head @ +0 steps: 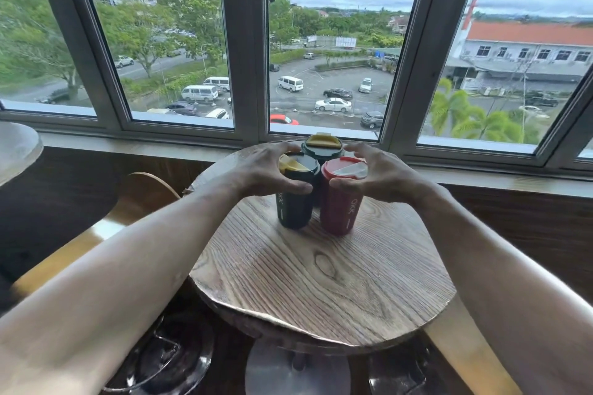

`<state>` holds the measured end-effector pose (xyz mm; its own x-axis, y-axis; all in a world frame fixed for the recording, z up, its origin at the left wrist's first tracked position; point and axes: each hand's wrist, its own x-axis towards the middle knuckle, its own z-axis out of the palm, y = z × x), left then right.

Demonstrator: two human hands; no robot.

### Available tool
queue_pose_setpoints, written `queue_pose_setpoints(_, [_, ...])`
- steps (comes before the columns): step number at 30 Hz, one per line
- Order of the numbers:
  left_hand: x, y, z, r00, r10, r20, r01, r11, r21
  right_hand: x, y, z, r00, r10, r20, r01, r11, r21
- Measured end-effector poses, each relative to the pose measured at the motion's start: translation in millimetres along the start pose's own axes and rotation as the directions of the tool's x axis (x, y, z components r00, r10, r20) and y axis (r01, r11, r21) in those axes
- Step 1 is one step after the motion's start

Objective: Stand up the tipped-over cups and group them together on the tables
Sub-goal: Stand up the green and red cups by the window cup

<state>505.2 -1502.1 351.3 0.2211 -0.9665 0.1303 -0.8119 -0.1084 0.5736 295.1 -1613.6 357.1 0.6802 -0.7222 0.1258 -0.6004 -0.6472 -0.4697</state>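
Round wooden table by the window: three cups upright, clustered, touching.
My left hand cups the dark cup; my right hand cups the red cup; the third cup stands behind, between both hands.

You had three cups on a round table of pale brown wood with dark, wavy grain and one oval knot. The near left cup was dark green, almost black, with a yellow flap on its dark lid and pale lettering down its side. The near right cup was red, lid red too, with a whitish flap. The back cup was dark green with a yellow-topped lid.
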Motion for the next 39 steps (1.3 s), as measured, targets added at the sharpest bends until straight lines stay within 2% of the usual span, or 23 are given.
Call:
queue_pose_setpoints(8, [-9.0, 8.9, -9.7, 0.996, -0.029, -0.082, 0.031, 0.999, 0.019, -8.0, -27.2, -0.1, 0.999, 0.022, -0.048, -0.026, 0.997, -0.074])
queue_pose_setpoints(15, [-18.6, 15.7, -32.2, 0.987, -0.152, 0.043, 0.14, 0.968, 0.207, -21.2, -64.1, -10.8, 1.0, 0.023, -0.011, -0.025, 0.987, -0.161])
queue_pose_setpoints(22, [-58.3, 28.7, -40.9, 0.979, -0.201, 0.023, 0.185, 0.936, 0.298, -40.6, -89.2, -5.0, 0.997, -0.027, 0.078, 0.045, 0.969, -0.243])
queue_pose_setpoints(30, [-139.1, 3.8, -51.7, 0.914, -0.398, -0.071, 0.403, 0.883, 0.24, -53.8, -127.6, 22.8, 0.956, -0.265, 0.128, 0.292, 0.913, -0.286])
queue_pose_setpoints(33, [-181.6, -10.3, -43.6, 0.88, -0.457, -0.128, 0.474, 0.841, 0.262, -63.4, -152.7, 52.8, 0.913, -0.37, 0.171, 0.405, 0.872, -0.276])
queue_pose_setpoints(39, [-275.1, -51.7, -31.5, 0.775, -0.592, -0.222, 0.632, 0.732, 0.254, -88.5, -202.0, 139.3, 0.805, -0.486, 0.341, 0.558, 0.815, -0.156])
